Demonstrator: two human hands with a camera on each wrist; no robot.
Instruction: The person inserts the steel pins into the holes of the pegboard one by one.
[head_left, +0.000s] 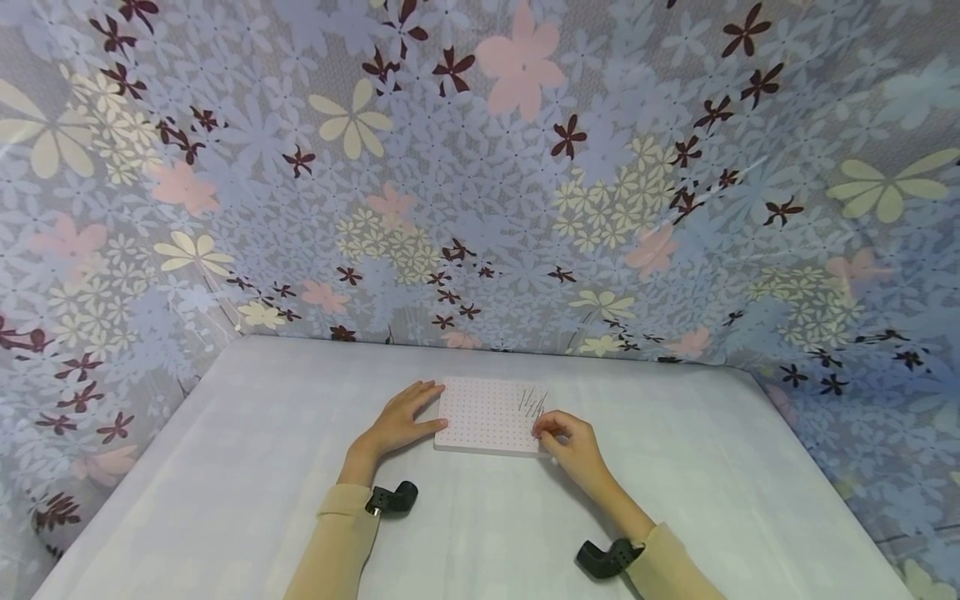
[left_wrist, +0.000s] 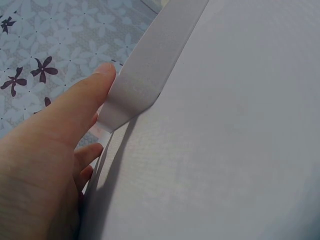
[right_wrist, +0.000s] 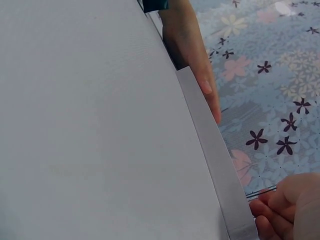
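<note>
A white board [head_left: 480,417] marked with a grid of small dots lies on the table. Several thin dark needles [head_left: 532,402] stand up from its right part, leaning slightly. My left hand [head_left: 399,419] rests at the board's left side, fingers and thumb extended and spread. In the left wrist view its thumb [left_wrist: 90,95] touches the corner of the board's side wall [left_wrist: 145,65]. At the near right corner my right hand [head_left: 573,443] has its thumb and fingers pinched together on what looks like a thin needle, mostly hidden by the fingertips.
A pale cloth covers the table [head_left: 247,450]. Behind it hangs a flower-patterned cloth [head_left: 480,208], which also shows along both sides. Dark wrist devices sit at the left cuff [head_left: 393,498] and the right cuff [head_left: 609,558].
</note>
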